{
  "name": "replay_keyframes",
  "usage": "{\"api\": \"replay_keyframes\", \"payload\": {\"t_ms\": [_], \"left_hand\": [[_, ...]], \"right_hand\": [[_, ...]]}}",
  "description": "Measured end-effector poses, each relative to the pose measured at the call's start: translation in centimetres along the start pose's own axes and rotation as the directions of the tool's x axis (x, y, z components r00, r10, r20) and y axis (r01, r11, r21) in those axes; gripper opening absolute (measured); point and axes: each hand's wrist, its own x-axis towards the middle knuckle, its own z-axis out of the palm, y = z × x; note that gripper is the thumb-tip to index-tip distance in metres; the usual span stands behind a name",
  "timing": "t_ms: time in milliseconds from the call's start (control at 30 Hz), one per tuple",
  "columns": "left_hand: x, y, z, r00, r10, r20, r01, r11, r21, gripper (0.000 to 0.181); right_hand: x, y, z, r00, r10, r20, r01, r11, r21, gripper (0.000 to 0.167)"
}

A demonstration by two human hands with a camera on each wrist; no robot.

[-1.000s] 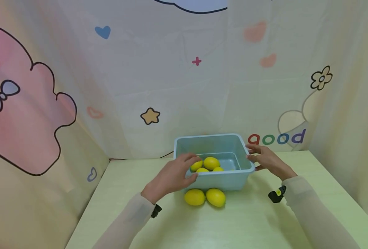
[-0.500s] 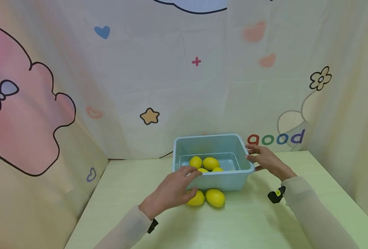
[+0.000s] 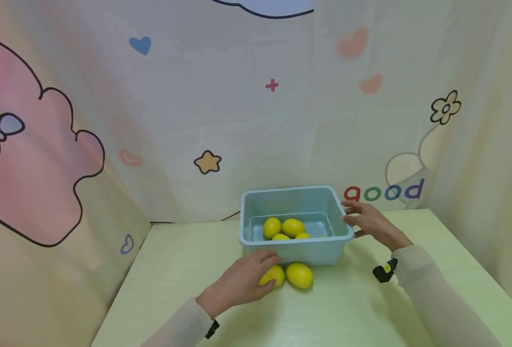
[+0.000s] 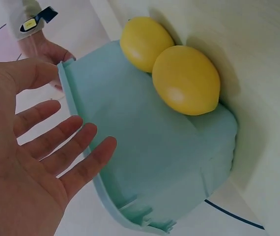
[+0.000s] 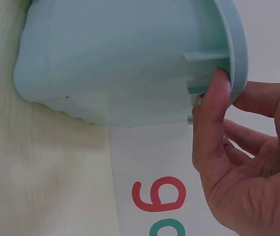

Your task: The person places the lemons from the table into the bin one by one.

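Observation:
A light blue plastic bin [image 3: 308, 251] stands at the back of the table with several yellow lemons [image 3: 294, 227] in it. Two more lemons lie against its front wall: a left lemon [image 3: 275, 276] and a right lemon [image 3: 299, 275]. My left hand [image 3: 239, 283] hovers at the left lemon, partly covering it in the head view; its fingers are spread and hold nothing in the left wrist view. My right hand [image 3: 374, 224] grips the bin's right rim. In the right wrist view, a digit tucks under the rim [image 5: 239, 49] with others on the opposite side.
The pale wooden table [image 3: 186, 270] reaches back to a printed curtain [image 3: 177, 120] close behind the bin. Curtain cloth also hangs at the left and right sides. A dark cord [image 4: 233, 214] runs behind the bin in the left wrist view.
My left hand has come back from over the bin's front rim and down toward the left lemon in front. The right hand stays on the rim; the bin has not moved.

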Motion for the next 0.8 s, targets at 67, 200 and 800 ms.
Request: {"api": "replay_keyframes", "payload": {"t_ms": [67,200,800], "left_hand": [[0.0,-0.2,0.4,1.000,0.003,0.002,-0.003,1.000,-0.001,0.046],[0.2,-0.8,1.4,1.000,0.006,0.019,-0.006,1.000,-0.002,0.047],[0.5,-2.2,3.9,0.992,-0.025,0.124,0.019,0.999,0.047,0.052]], "right_hand": [[-0.1,0.0,0.0,1.000,-0.005,0.001,0.005,1.000,-0.001,0.068],[-0.1,0.0,-0.1,1.000,-0.006,-0.001,0.006,1.000,0.002,0.066],[-0.1,0.2,0.0,1.000,0.000,0.004,0.000,1.000,0.022,0.066]]}}
